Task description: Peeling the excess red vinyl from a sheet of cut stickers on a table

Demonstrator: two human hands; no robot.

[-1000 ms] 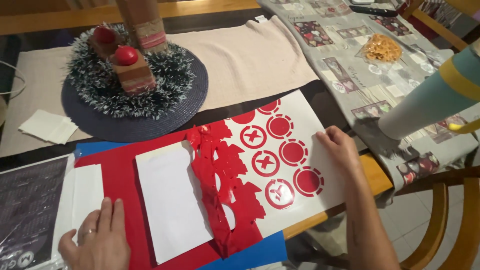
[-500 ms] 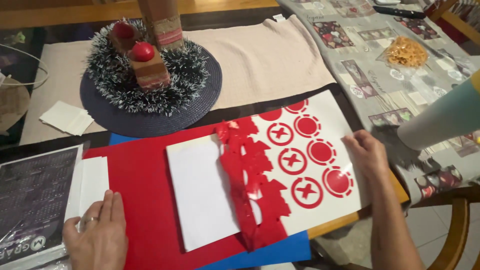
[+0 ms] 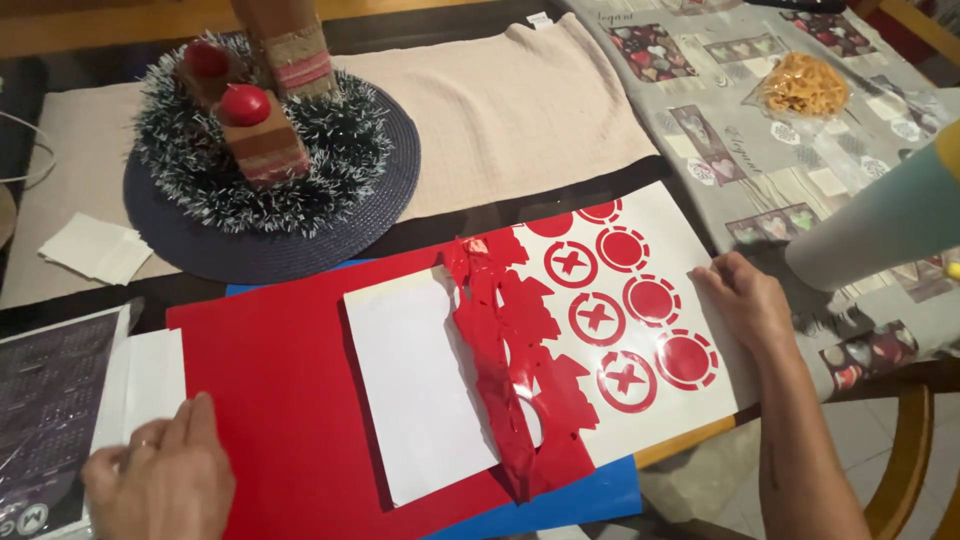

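A red vinyl sheet (image 3: 270,390) lies on the table in front of me, over a blue sheet (image 3: 590,495). A white backing sheet (image 3: 690,300) carries several red round stickers (image 3: 625,320). A crumpled strip of peeled red vinyl (image 3: 515,350) lies between it and a white paper rectangle (image 3: 420,385). My right hand (image 3: 745,305) rests flat on the right edge of the backing sheet. My left hand (image 3: 160,480) presses flat on the lower left corner of the red sheet, next to a white paper (image 3: 140,385).
A round dark mat with a tinsel wreath and red candles (image 3: 260,160) stands at the back left on a beige runner (image 3: 520,110). A patterned tablecloth (image 3: 760,130) holds a bag of yellow snacks (image 3: 805,90). A folded napkin (image 3: 95,248) and a dark printed sheet (image 3: 40,400) lie left.
The view has shifted slightly, so the sheets sit further right in the frame. Both hands stay flat on the same spots.
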